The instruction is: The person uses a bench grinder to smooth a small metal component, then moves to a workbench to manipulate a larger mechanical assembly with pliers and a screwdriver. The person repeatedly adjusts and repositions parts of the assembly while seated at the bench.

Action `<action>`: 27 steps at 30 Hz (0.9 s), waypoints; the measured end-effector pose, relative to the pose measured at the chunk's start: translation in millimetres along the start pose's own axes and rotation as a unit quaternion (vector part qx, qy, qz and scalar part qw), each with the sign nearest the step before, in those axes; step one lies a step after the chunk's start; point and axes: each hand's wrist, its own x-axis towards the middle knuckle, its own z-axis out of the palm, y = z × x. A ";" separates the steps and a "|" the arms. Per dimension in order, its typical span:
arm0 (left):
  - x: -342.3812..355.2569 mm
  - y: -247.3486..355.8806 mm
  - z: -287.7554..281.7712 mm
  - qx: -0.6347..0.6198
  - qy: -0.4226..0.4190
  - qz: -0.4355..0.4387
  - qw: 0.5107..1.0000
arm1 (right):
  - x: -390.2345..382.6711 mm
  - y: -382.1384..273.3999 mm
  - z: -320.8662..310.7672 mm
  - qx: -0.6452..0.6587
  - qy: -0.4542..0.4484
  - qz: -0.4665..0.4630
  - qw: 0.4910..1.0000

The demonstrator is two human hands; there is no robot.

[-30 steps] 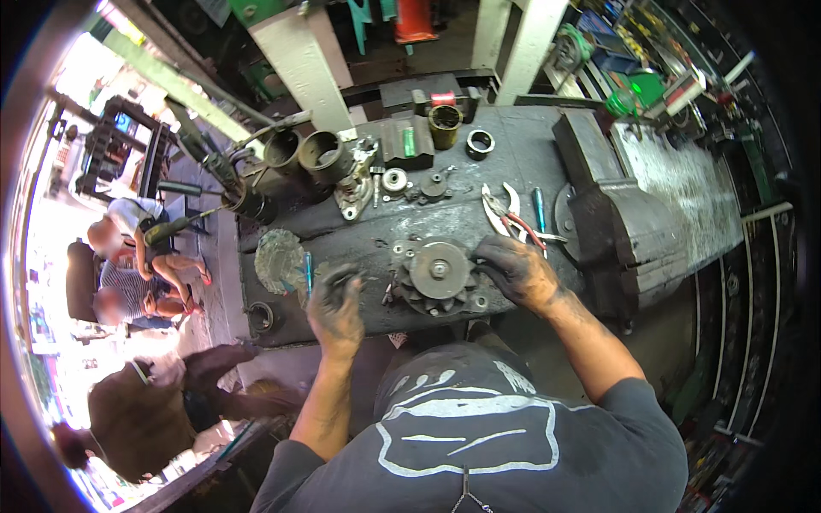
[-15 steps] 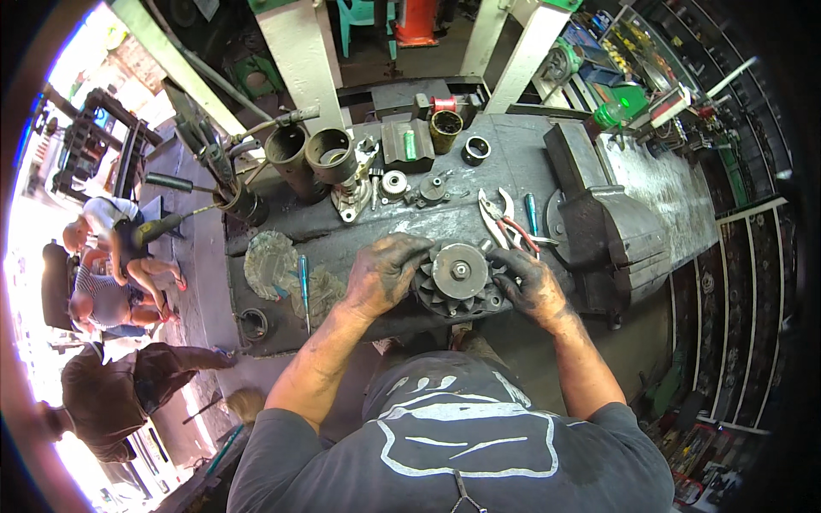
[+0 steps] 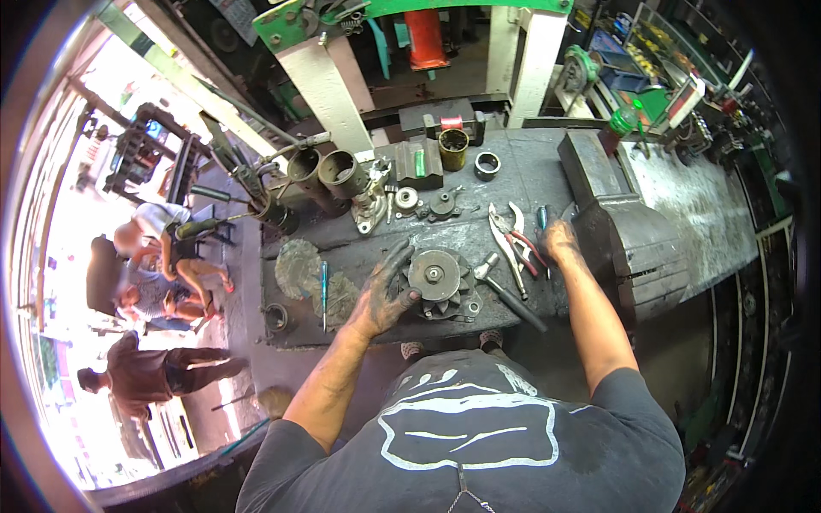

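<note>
An alternator with a round pulley [image 3: 434, 275] and a finned fan sits on the dark workbench in front of me. Fingers spread, my left hand [image 3: 383, 295] is at its left side, the thumb close to the pulley. My right hand [image 3: 560, 239] reaches to the right, beside a blue-handled screwdriver [image 3: 542, 217] lying near the vise; its fingers look stretched out, their tips dark and partly hard to see. Between the alternator and that hand lie a hammer [image 3: 513, 299] with a black handle, and pliers [image 3: 520, 244] with red grips.
A large bench vise [image 3: 629, 248] stands on the right. Behind are metal cylinders [image 3: 342, 173], a cast housing [image 3: 369, 209], small round parts [image 3: 443, 203] and a ring [image 3: 487, 165]. Another blue screwdriver [image 3: 324, 295] and rags [image 3: 299, 269] lie left. Other people are beyond the bench's left end.
My right hand has left the alternator and moved right to the screwdriver by the vise, uncovering the hammer. My left hand has opened wider beside the alternator. The view has shifted.
</note>
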 end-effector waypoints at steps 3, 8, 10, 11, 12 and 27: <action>-3.3 -6.4 16.5 -0.001 0.048 0.014 0.999 | 50.1 0.0 23.5 -0.090 -0.073 -0.004 0.993; -0.8 -10.3 12.0 0.012 0.044 -0.009 0.999 | 82.5 7.4 29.9 -0.081 -0.056 -0.059 0.993; -2.8 -7.1 11.4 0.023 0.052 -0.013 0.998 | 76.4 1.0 9.3 0.030 0.048 -0.037 0.998; -5.2 -4.7 12.9 0.030 0.054 -0.013 0.998 | 65.3 -0.4 -6.4 0.068 0.106 -0.082 0.989; -6.0 -3.1 13.7 0.032 0.054 -0.012 0.998 | 54.3 -10.3 -23.9 0.123 0.177 -0.107 0.971; -35.0 24.5 14.1 0.046 0.097 0.171 0.979 | -229.5 -132.9 -120.1 0.405 0.012 -0.504 0.763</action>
